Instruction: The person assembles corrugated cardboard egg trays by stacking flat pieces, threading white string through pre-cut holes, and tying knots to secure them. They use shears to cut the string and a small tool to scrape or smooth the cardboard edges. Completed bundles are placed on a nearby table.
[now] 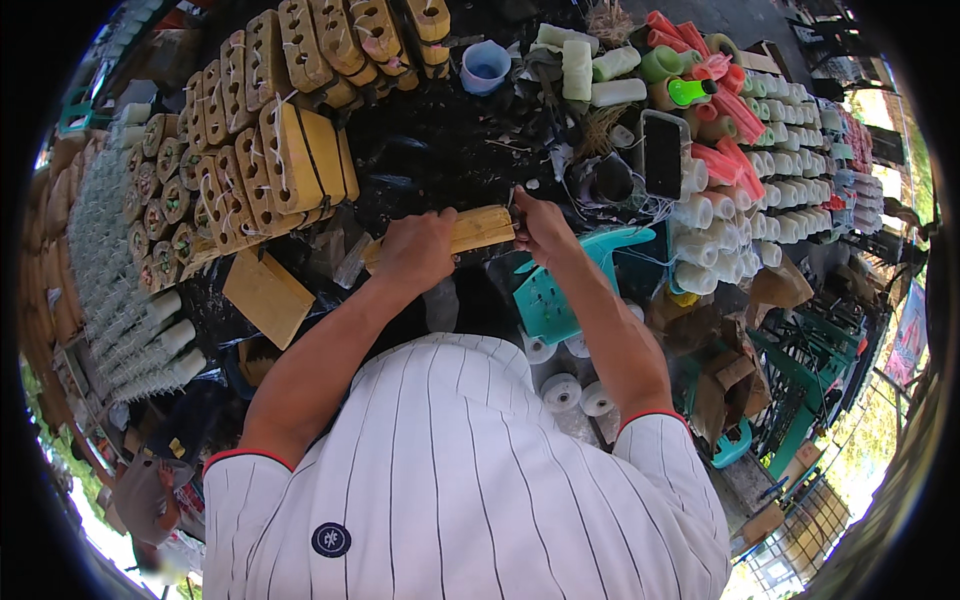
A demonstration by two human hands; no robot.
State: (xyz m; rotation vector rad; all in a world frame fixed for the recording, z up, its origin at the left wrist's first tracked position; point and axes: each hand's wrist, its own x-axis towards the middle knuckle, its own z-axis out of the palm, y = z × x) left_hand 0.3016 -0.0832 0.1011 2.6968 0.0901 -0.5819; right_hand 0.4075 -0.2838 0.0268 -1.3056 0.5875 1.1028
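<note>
A long yellow wooden block (482,229) lies crosswise in front of my body, over the near edge of the black work surface. My left hand (418,248) is closed around its left part, fingers wrapped over the top. At the block's right end, my right hand (540,226) is closed in a pinch, with the thumb and forefinger close to the end face. Whatever sits between those fingers is too small to make out. Similar yellow blocks with round holes and white strings (290,160) stand in rows at the far left.
A flat wooden board (268,297) lies by my left forearm. A teal plastic chair (560,300) stands beneath my right forearm. Beyond are a pale blue cup (485,68), a phone-like dark slab (662,152), red wax-like sticks (738,115) and rows of white cylinders (715,225).
</note>
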